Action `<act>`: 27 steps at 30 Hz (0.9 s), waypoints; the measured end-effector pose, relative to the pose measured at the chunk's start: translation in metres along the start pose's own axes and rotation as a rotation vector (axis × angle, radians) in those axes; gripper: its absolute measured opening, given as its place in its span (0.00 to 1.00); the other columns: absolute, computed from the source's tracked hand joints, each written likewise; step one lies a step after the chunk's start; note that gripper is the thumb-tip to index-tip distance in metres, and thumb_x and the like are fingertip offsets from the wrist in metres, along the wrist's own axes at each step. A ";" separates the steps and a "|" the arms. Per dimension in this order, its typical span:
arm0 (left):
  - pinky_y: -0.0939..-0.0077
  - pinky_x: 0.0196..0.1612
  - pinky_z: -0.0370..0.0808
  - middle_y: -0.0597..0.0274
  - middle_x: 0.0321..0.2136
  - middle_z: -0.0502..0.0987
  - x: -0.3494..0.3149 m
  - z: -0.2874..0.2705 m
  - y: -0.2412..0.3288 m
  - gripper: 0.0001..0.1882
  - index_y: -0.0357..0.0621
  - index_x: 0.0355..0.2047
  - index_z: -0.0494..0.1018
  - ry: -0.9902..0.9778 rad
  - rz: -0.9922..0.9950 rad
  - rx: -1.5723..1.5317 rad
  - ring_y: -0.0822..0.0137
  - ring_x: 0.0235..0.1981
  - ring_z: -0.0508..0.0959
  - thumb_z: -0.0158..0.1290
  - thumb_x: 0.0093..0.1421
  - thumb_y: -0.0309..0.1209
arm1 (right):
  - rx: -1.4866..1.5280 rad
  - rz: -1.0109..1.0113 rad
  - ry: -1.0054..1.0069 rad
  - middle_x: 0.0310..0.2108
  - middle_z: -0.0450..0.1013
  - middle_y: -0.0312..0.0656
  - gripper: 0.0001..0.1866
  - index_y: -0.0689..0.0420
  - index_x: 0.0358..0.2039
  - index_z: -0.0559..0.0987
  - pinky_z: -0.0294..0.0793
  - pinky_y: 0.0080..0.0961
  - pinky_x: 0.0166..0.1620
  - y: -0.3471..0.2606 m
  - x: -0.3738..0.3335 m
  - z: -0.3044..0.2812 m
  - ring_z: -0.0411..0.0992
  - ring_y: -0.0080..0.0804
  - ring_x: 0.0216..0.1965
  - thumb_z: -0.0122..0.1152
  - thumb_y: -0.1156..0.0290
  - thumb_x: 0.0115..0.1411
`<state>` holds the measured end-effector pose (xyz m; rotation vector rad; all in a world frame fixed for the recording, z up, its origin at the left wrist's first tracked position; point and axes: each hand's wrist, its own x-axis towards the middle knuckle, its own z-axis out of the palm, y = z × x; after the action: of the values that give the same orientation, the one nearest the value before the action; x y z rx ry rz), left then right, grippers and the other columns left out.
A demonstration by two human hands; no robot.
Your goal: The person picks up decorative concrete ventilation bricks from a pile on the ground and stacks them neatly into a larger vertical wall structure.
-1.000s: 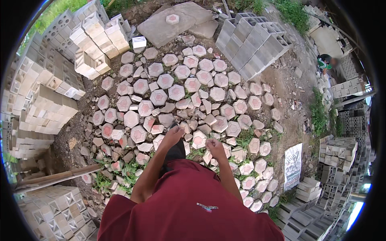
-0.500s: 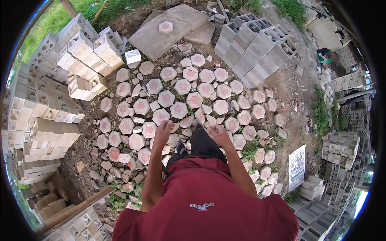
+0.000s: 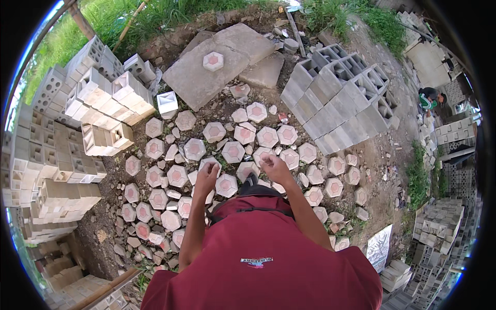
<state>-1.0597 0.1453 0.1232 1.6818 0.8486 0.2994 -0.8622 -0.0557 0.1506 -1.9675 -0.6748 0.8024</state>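
My left hand (image 3: 207,176) is held in front of my body with its fingers loosely curled, and nothing shows in it. My right hand (image 3: 274,168) hangs to its right, fingers bent inward, also with nothing visible in them. Both hands are in the air, apart from each other, over many hexagonal paving blocks (image 3: 233,152) with pinkish centres, laid out on the ground. One foot (image 3: 250,179) shows between the hands, among the blocks. Ahead, a single hexagonal paving block (image 3: 213,61) lies on a large cracked concrete slab (image 3: 188,80).
Stacked hollow blocks (image 3: 103,95) line the left. A grey hollow-block pile (image 3: 336,98) stands ahead right. Broken stones (image 3: 155,237) litter the ground at left. A printed sheet (image 3: 380,248) lies at right, near more block stacks (image 3: 439,222). Another person (image 3: 430,98) is far right.
I have moved forward over the paving blocks, so the slab and grey pile appear nearer. Both hands have stayed raised in front of me; the right one has shifted slightly forward.
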 end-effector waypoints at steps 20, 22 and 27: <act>0.78 0.39 0.70 0.64 0.34 0.77 0.455 0.153 0.165 0.16 0.40 0.40 0.72 -0.434 0.066 -0.142 0.72 0.35 0.75 0.44 0.65 0.40 | 0.320 0.095 0.303 0.34 0.76 0.43 0.19 0.66 0.41 0.75 0.73 0.23 0.40 0.002 0.364 -0.192 0.74 0.27 0.35 0.59 0.62 0.58; 0.76 0.39 0.70 0.64 0.34 0.77 0.519 0.163 0.195 0.16 0.40 0.40 0.72 -0.484 0.111 -0.107 0.72 0.36 0.75 0.44 0.65 0.40 | 0.369 0.152 0.359 0.32 0.76 0.41 0.17 0.66 0.41 0.75 0.72 0.20 0.37 -0.004 0.408 -0.219 0.74 0.24 0.32 0.58 0.64 0.58; 0.79 0.41 0.70 0.62 0.34 0.77 0.667 0.176 0.264 0.16 0.35 0.39 0.71 -0.541 0.163 -0.134 0.73 0.36 0.75 0.47 0.64 0.39 | 0.347 0.168 0.502 0.32 0.76 0.41 0.18 0.66 0.41 0.75 0.73 0.23 0.38 -0.025 0.513 -0.268 0.74 0.25 0.31 0.57 0.63 0.59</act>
<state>-0.3856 0.4442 0.1580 1.5980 0.2845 0.0024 -0.3340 0.1831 0.1406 -1.8125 -0.0678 0.4511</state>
